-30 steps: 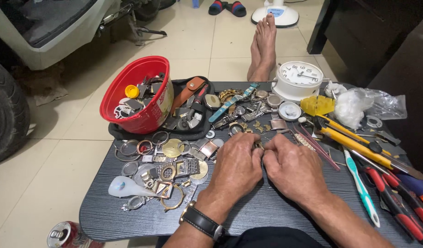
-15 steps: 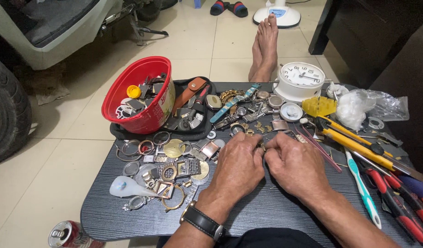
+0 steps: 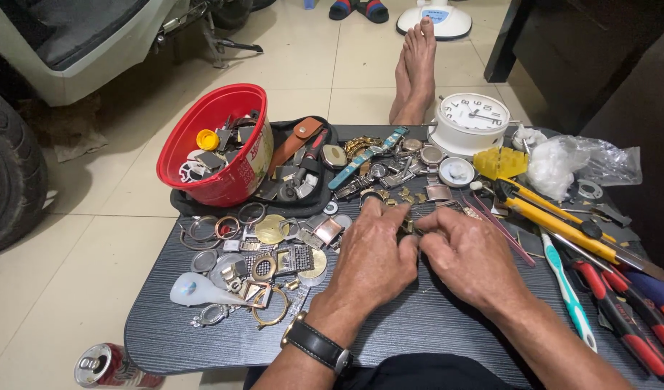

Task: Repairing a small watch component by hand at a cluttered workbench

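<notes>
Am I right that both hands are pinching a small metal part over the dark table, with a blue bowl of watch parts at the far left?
Not quite: the bowl is red, not blue, as the head view shows. The rest holds: the left hand and right hand meet on a small metal part over the dark table.

Red bowl (image 3: 224,177), white clock (image 3: 470,123), seemingly black wood-grain table (image 3: 433,325)

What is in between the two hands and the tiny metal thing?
Nothing visible. The left hand and right hand meet at the small metal part, fingers pinching it directly above the table.
</notes>
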